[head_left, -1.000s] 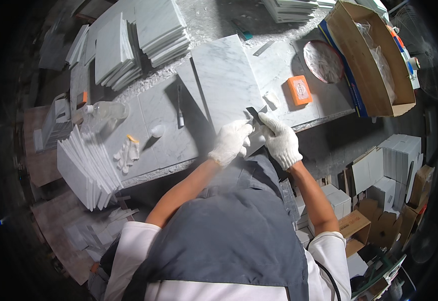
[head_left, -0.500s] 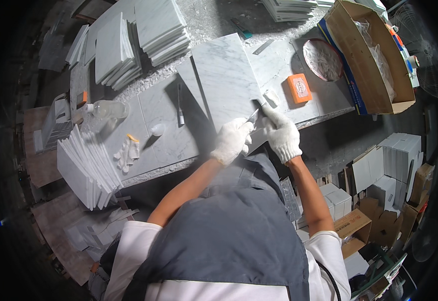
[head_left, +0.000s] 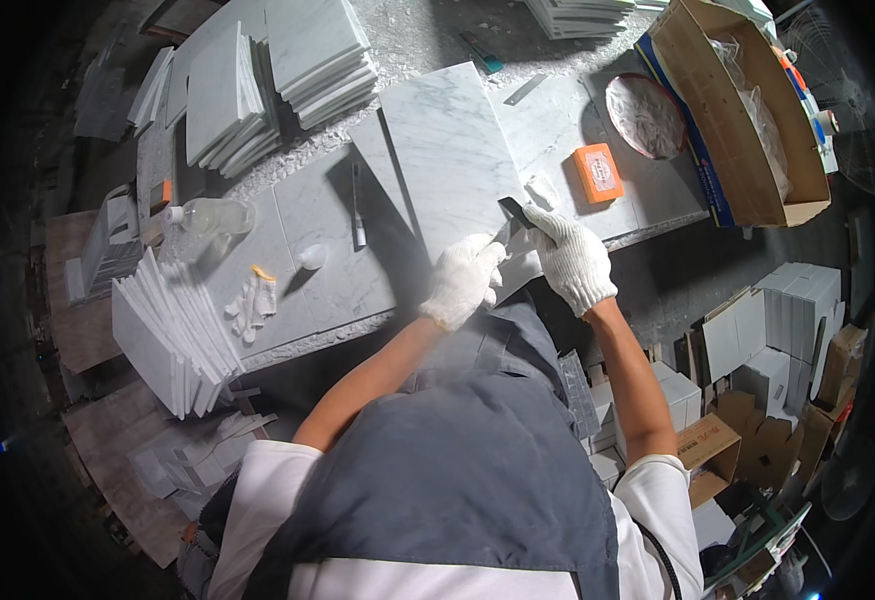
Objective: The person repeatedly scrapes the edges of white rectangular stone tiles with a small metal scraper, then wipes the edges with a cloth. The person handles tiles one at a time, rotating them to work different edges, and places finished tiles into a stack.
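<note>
A grey-veined white marble tile point(head_left: 447, 150) lies at an angle on the bench, on top of other slabs. My left hand point(head_left: 462, 280), in a white knit glove, is closed at the tile's near edge; a thin piece between its fingers is too small to name. In my gloved right hand point(head_left: 571, 262), a dark flat blade point(head_left: 516, 211) is pinched between the fingers, beside the tile's right corner. Just beyond that hand lies a small white lump point(head_left: 542, 190). An orange box point(head_left: 597, 173) sits farther right.
Tile stacks point(head_left: 322, 55) stand at the far left, with leaning tiles point(head_left: 172, 335) nearer. A clear bottle point(head_left: 215, 218), a spare glove point(head_left: 252, 303) and a slim tool point(head_left: 358, 205) lie left. A round dish point(head_left: 645, 117) and open cardboard box point(head_left: 747, 120) stand right.
My right hand has shifted slightly right and nearer me, and the dark blade now shows more plainly in it. My left hand stays almost where it was at the tile edge.
</note>
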`<control>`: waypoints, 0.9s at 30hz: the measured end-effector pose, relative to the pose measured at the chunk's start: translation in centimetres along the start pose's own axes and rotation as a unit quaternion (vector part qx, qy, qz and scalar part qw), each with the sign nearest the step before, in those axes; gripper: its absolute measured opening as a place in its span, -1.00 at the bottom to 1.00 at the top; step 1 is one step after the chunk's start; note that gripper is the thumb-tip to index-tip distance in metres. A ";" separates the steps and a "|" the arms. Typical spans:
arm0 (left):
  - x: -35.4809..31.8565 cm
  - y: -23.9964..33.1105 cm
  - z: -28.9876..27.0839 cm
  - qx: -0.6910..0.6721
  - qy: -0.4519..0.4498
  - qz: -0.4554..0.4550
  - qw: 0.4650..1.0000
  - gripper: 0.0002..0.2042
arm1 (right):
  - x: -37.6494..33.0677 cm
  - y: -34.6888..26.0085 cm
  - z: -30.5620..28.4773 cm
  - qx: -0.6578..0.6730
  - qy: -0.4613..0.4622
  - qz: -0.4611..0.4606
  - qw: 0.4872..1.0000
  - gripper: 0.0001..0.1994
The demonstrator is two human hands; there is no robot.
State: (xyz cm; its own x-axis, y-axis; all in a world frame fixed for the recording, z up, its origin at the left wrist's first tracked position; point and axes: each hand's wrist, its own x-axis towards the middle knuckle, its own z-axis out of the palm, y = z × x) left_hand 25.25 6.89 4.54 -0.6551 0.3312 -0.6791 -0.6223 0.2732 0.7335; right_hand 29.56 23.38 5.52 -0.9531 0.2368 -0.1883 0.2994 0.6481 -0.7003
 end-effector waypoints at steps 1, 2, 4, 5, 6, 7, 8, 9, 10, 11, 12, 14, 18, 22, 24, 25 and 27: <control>0.0 0.0 0.0 0.000 0.005 -0.005 1.000 -0.76 | -0.1 -0.1 -0.1 -0.019 -0.051 -0.025 0.998 -0.63; 0.0 0.0 0.0 0.008 0.011 -0.003 1.000 -0.76 | -0.2 -0.1 -0.1 -0.040 -0.061 -0.049 0.996 -0.60; 0.0 0.1 0.0 -0.007 0.011 -0.008 1.000 -0.76 | -0.3 0.0 0.1 -0.046 -0.065 -0.119 0.990 -0.71; 0.0 0.2 0.0 -0.029 0.006 -0.014 0.999 -0.76 | -0.4 0.2 0.3 0.006 -0.003 -0.073 0.997 -0.70; 0.0 0.3 -0.1 -0.052 0.002 -0.019 0.998 -0.76 | -0.4 0.6 0.5 0.060 0.023 -0.047 0.997 -0.69; 0.0 0.4 -0.1 -0.041 -0.005 -0.016 0.999 -0.77 | -0.4 1.0 0.8 0.123 0.081 -0.040 0.988 -0.68; -0.1 0.4 -0.1 -0.032 -0.011 -0.012 0.999 -0.77 | -0.2 1.3 1.3 0.147 0.151 -0.096 0.973 -0.66; -0.1 0.5 -0.2 -0.011 -0.010 -0.003 1.000 -0.77 | -0.4 1.6 2.0 0.108 0.099 -0.096 0.985 -0.65; -0.2 0.5 -0.1 -0.031 -0.005 -0.010 0.999 -0.77 | -0.6 1.8 2.7 0.072 0.087 -0.104 0.988 -0.65; -0.3 0.5 -0.1 -0.040 0.005 -0.011 0.999 -0.78 | -0.9 2.0 3.3 0.026 0.074 -0.143 0.987 -0.64; -0.3 0.5 -0.1 -0.042 0.017 -0.016 0.999 -0.78 | -0.6 2.2 3.8 0.099 0.075 -0.159 0.979 -0.63; -0.3 0.6 0.0 -0.059 0.015 -0.013 0.998 -0.77 | -0.8 2.5 4.2 0.233 0.112 -0.115 0.959 -0.61; -0.3 0.8 -0.1 0.002 -0.001 -0.020 1.000 -0.75 | -1.2 2.6 3.7 0.133 0.119 -0.050 0.983 -0.62; -0.3 0.7 0.1 -0.057 0.018 -0.018 0.998 -0.73 | -1.4 2.5 3.6 0.040 0.066 -0.084 0.993 -0.66; -0.3 0.6 0.3 -0.071 0.015 -0.001 0.997 -0.72 | -1.4 2.6 3.9 0.141 0.116 -0.056 0.982 -0.68; -0.3 0.5 0.3 -0.070 0.018 -0.007 0.997 -0.72 | -1.4 2.8 4.0 0.137 0.133 -0.044 0.981 -0.68; -0.2 0.5 0.2 -0.041 0.022 -0.003 0.999 -0.72 | -1.4 3.0 4.2 0.101 0.125 -0.073 0.984 -0.67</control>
State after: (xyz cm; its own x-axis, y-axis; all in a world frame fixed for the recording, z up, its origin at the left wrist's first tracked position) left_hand 25.23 7.15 5.05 -0.6684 0.2903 -0.6849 -0.6580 0.1987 0.7263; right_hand 31.58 21.95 0.82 -0.9374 0.3386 0.0813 0.1213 0.5363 -0.8352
